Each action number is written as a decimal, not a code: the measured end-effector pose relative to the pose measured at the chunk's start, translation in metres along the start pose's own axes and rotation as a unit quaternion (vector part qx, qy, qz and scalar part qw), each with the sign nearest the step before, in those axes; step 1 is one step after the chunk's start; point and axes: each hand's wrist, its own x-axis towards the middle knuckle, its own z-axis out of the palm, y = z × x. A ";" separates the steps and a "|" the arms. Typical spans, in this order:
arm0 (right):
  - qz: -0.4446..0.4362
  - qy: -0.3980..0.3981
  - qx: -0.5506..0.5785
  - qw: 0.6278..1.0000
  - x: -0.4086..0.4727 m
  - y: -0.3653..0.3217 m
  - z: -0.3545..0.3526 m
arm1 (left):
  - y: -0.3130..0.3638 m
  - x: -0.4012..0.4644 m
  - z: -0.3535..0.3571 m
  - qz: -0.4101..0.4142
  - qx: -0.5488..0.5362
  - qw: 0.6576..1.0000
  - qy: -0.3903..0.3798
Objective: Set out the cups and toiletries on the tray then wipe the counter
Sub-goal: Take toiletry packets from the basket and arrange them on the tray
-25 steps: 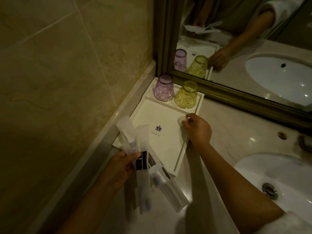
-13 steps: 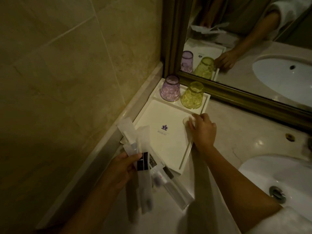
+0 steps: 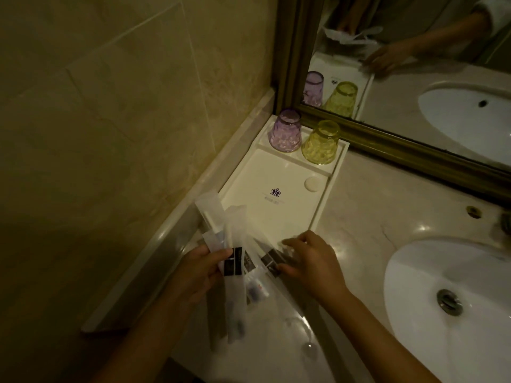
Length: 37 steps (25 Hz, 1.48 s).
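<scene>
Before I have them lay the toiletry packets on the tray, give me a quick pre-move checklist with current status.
1. Both cups in the tray's back compartment, upside down: purple cup and yellow cup: ok.
2. Small white round item placed in the tray's main section, right rear corner: ok.
3. Main section around the logo free for packets: ok.
4. Left hand holding the packets: ok.
5. Right hand gripping one packet: cannot tell, blurred.
6. Counter wiped: cannot tell.
</scene>
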 end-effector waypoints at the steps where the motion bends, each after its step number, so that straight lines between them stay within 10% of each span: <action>1: -0.005 0.002 -0.010 1.000 0.004 -0.003 0.004 | -0.001 -0.001 -0.001 -0.001 0.011 1.000 0.004; 12: -0.115 0.114 -0.081 0.984 0.014 -0.014 0.015 | -0.001 -0.015 -0.010 -0.019 0.012 1.000 0.002; 16: 0.006 0.016 0.068 0.998 0.030 -0.020 -0.002 | 0.000 -0.018 -0.011 -0.017 -0.003 1.000 0.001; 22: 0.237 0.012 0.455 0.858 0.083 -0.023 -0.027 | 0.001 -0.022 -0.003 -0.023 0.007 0.999 0.031; 28: 0.381 -0.029 0.509 0.771 0.136 -0.040 -0.007 | 0.004 -0.030 0.002 -0.032 0.019 0.999 0.034; 30: 0.370 -0.033 0.491 0.788 0.145 -0.044 -0.004 | 0.004 -0.029 0.003 -0.031 0.007 0.998 0.047; 34: 0.168 0.092 0.178 0.965 0.140 -0.037 0.008 | 0.005 -0.027 0.003 -0.041 -0.011 0.997 0.064; 37: -0.019 0.074 -0.064 0.995 0.132 -0.031 0.021 | 0.004 -0.028 0.004 -0.045 -0.017 0.997 0.063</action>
